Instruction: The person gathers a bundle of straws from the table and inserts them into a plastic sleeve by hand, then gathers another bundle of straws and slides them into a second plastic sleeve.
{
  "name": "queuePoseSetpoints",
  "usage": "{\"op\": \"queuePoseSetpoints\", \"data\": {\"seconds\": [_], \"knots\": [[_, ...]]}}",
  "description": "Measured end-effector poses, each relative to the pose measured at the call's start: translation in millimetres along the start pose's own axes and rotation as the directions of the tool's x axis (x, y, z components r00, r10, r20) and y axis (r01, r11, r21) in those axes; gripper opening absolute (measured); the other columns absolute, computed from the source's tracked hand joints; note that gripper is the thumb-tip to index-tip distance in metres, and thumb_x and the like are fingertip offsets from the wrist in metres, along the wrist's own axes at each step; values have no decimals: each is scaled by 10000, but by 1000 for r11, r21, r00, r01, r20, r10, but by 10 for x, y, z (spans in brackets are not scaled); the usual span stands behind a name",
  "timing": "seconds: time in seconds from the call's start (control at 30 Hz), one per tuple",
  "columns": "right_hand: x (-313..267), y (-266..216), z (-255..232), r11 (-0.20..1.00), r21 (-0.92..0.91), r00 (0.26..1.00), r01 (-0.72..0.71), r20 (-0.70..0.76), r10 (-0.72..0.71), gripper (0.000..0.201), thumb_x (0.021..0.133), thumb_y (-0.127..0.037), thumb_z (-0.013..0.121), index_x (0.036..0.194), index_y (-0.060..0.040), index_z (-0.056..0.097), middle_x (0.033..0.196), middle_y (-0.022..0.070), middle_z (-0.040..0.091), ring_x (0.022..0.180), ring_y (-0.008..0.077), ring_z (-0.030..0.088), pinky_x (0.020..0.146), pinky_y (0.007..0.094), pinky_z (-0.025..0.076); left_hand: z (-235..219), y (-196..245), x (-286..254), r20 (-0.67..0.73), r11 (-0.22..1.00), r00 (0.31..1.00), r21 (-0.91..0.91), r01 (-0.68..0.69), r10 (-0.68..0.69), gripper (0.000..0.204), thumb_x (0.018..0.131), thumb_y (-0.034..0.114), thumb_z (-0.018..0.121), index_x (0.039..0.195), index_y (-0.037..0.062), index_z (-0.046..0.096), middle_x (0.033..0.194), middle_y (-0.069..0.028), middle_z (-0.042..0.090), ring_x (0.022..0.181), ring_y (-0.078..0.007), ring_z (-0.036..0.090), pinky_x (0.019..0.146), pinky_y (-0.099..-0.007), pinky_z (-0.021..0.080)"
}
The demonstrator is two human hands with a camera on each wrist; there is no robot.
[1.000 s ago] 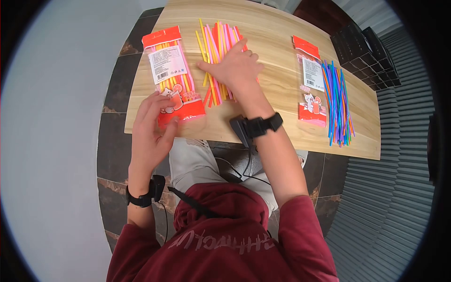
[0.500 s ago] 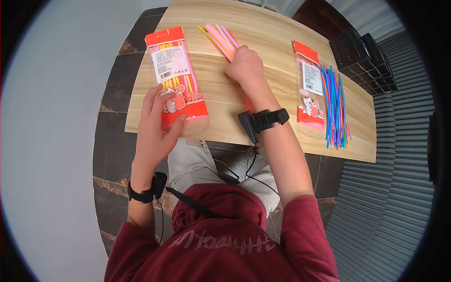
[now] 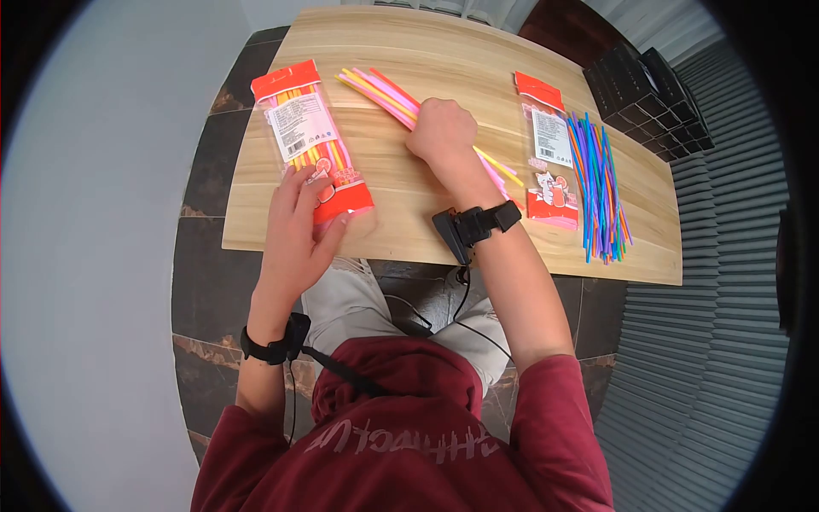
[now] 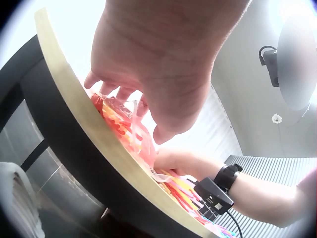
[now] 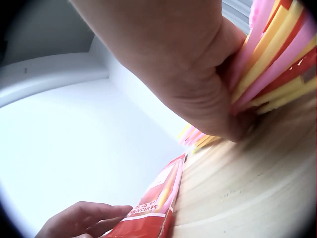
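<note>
My right hand point(image 3: 445, 135) grips a bundle of yellow, pink and red drinking straws point(image 3: 384, 96) at its middle, low over the wooden table point(image 3: 426, 226). The straws stick out on both sides of the fist, fanning out in the right wrist view, where the hand point(image 5: 198, 94) is curled round them. To the left lies a clear bag of straws point(image 3: 300, 119) with red ends, a white label and a cat print. My left hand point(image 3: 299, 230) rests on the bag's near end, fingers spread over the print; the left wrist view shows those fingers point(image 4: 124, 91) against the plastic.
Farther right lies a second red-and-clear bag point(image 3: 553, 141) with a white label. Beside it is a loose pile of blue, purple and orange straws point(image 3: 601, 188). Black boxes point(image 3: 648, 94) stand at the table's right back edge. Cables hang from both wrist cameras.
The right hand, spread over the loose straws a second ago, has gathered them into its grip. The bundle has turned from nearly upright in view to slanting. The left hand stays on the bag.
</note>
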State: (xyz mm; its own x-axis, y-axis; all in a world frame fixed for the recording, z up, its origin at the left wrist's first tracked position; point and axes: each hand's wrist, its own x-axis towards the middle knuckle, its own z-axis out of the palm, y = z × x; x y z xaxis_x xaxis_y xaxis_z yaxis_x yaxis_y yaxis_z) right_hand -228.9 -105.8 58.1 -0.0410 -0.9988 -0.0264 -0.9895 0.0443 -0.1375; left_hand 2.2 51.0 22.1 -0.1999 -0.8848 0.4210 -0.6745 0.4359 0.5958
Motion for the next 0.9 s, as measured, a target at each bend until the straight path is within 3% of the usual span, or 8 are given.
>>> {"op": "queuePoseSetpoints", "data": {"seconds": [0.23, 0.4, 0.47, 0.6, 0.63, 0.67, 0.7, 0.9], "knots": [[-32, 191, -73, 997, 69, 999, 30, 34, -33, 319, 823, -247, 776, 1056, -36, 831, 1052, 207, 820, 1028, 352, 811, 905, 414, 648, -130, 221, 62, -116, 999, 993, 30, 18, -14, 466, 971, 96, 775, 1409, 37, 629, 1580, -224, 531, 1536, -476, 451, 1225, -528, 415], [-119, 471, -306, 811, 577, 975, -90, 216, -46, 362, 844, -238, 705, 1076, 23, 796, 906, 201, 800, 908, 332, 801, 840, 406, 614, -110, 454, 207, -184, 996, 983, -88, -23, 7, 482, 1002, 73, 749, 1460, 42, 601, 1602, -180, 543, 1534, -382, 496, 1226, -488, 430], [-293, 478, -405, 724, 687, 965, -66, 228, -128, 349, 849, -209, 686, 1080, 32, 786, 874, 201, 788, 878, 330, 792, 819, 414, 603, 28, 602, 281, -70, 747, 961, -646, 160, -266, 613, 979, 68, 811, 1527, 28, 540, 1596, -184, 527, 1530, -334, 498, 1208, -447, 451], [-924, 364, -619, 516, 856, 913, 21, 194, -358, 244, 844, -149, 750, 1015, 25, 740, 830, 176, 762, 740, 318, 750, 752, 443, 589, 256, 884, 494, 93, 525, 933, -805, 275, -347, 616, 1043, 60, 725, 1600, 29, 462, 1566, -185, 585, 1493, -260, 535, 1170, -406, 499], [-1066, 340, -569, 509, 861, 912, 12, 199, -358, 244, 844, -149, 750, 1015, 25, 740, 830, 176, 762, 740, 318, 750, 752, 443, 589, 305, 937, 575, 168, 351, 910, -884, 309, -380, 622, 1046, 58, 722, 1606, 21, 453, 1532, -201, 614, 1468, -265, 564, 1161, -401, 509], [-1194, 311, -521, 662, 719, 921, 212, 79, -382, 289, 825, -153, 765, 1045, 31, 740, 876, 206, 771, 798, 373, 755, 781, 477, 592, 350, 1021, 625, 247, 164, 884, -929, 333, -397, 628, 1049, 55, 720, 1611, 13, 444, 1499, -216, 643, 1442, -271, 593, 1152, -397, 519], [-1277, 291, -486, 770, 511, 904, 382, -35, -426, 336, 806, -158, 781, 1076, 37, 741, 921, 236, 780, 855, 427, 761, 810, 511, 594, 386, 1160, 662, 236, 165, 864, -927, 337, -445, 507, 1084, 105, 693, 1529, -9, 478, 1403, -236, 714, 1388, -292, 645, 1150, -408, 527], [-1508, 533, -613, 823, 507, 941, 256, 63, -332, 468, 810, -228, 823, 1194, 22, 725, 994, 233, 780, 979, 427, 758, 881, 503, 606, 667, 1160, 618, 236, -126, 822, -972, 199, -519, 212, 1122, 233, 688, 1005, 97, 574, 898, -42, 687, 1097, -246, 748, 1011, -401, 601]]}}
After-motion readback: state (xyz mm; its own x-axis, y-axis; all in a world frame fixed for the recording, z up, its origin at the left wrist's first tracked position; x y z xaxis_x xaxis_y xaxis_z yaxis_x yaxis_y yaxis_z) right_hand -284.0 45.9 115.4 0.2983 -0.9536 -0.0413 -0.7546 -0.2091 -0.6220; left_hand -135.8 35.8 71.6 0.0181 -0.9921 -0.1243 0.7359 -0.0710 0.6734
